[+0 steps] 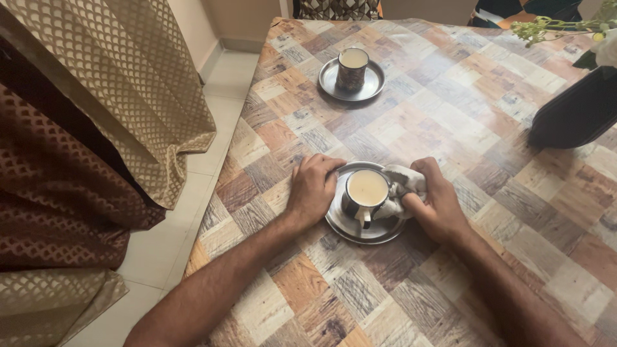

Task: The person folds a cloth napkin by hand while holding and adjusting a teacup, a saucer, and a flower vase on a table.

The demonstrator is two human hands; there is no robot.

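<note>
Sitting on a steel saucer [350, 226] near the table's [450, 115] near edge, the near cup [366, 193] of milky tea is what I am working around. My left hand [313, 189] is lying half curled on the saucer's left rim. My right hand [439, 204] is closing around a white cloth [402, 183], pressing it against the cup's right side. A second cup [353, 67] is standing on its saucer [373, 83] far off.

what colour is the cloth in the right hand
White or pale grey; the cloth is bunched in the right hand against the near cup, head view.
</note>
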